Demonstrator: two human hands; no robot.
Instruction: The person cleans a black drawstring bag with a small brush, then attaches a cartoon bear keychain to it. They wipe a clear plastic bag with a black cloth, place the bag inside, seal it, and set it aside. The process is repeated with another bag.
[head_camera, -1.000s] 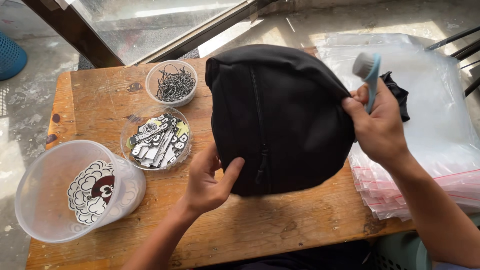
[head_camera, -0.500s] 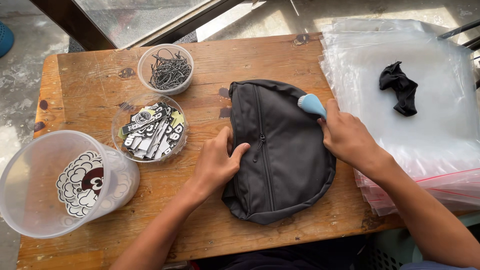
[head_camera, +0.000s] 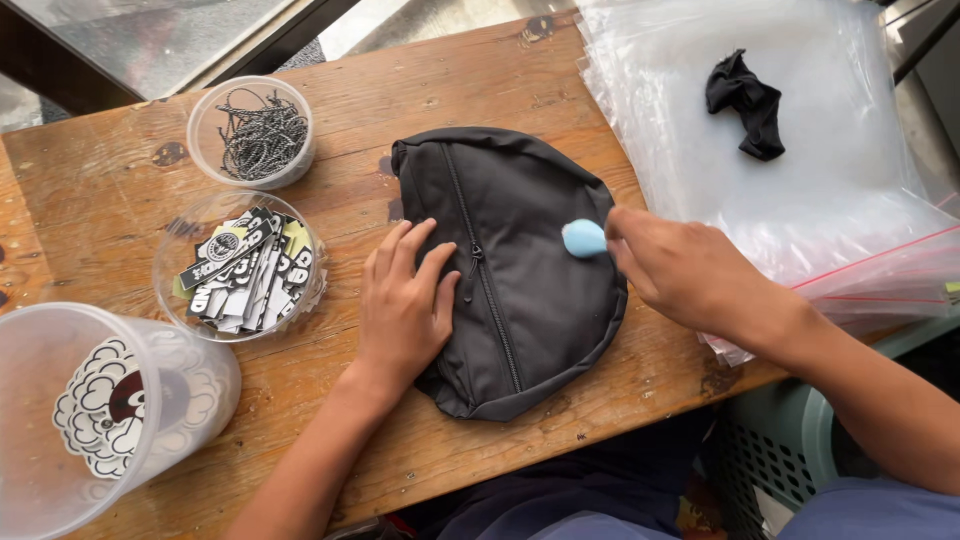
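Step in hand: looks like the person is cleaning the black pouch (head_camera: 510, 270), running a small light-blue brush (head_camera: 583, 238) over its right half. That's a read of the scene, not a sure thing.

Pouch: it's lying flat on the wooden table (head_camera: 420, 90), roughly in the middle, zipper running top to bottom down its face, right edge just beside the stack of clear plastic bags (head_camera: 790, 170).

Left hand (head_camera: 405, 305): it's pressing flat on the pouch's left side, fingers spread, not gripping anything, just pinning the fabric.

Right hand (head_camera: 680, 270): it's closed around the brush handle (only the blue head is poking out past the fingers, so the handle itself is hidden).

Next move, by guess: the brush head needs to be sweeping across the fabric while the flat hand is keeping the pouch from sliding; the zipper ridge probably calls for a lighter pass.

Around: a small tub of dark beaded chains (head_camera: 252, 130), a clear bowl of black-and-white tags (head_camera: 245, 265), and a big clear container with a cloud-shaped sticker (head_camera: 110, 410) are all sitting to the left, well apart from the pouch.

On the bags: a crumpled black scrap (head_camera: 748, 105) is lying on top.

In the way: nothing much, though the bag stack is crowding the brushing hand's side.
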